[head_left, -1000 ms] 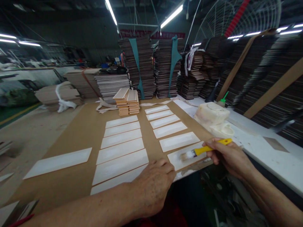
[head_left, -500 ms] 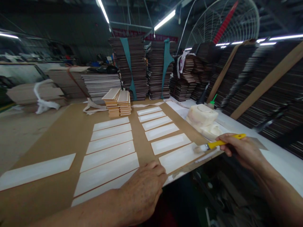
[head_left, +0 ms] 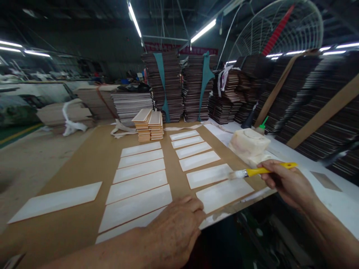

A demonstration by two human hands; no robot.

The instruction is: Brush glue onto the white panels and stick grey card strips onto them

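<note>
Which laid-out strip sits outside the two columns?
The leftmost white strip, alone on the left side of the brown sheet; the others form the middle column and right column.

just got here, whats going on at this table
A person's right hand grips a yellow-handled brush, its bristles by the far edge of the nearest pale strip in the right-hand column; whether they touch it is hard to tell. The left hand is at that strip's left end. More pale strips lie in two columns on the brown sheet, with one apart at far left. Two small stacks stand beyond, and a whitish tub sits to the right.
</note>
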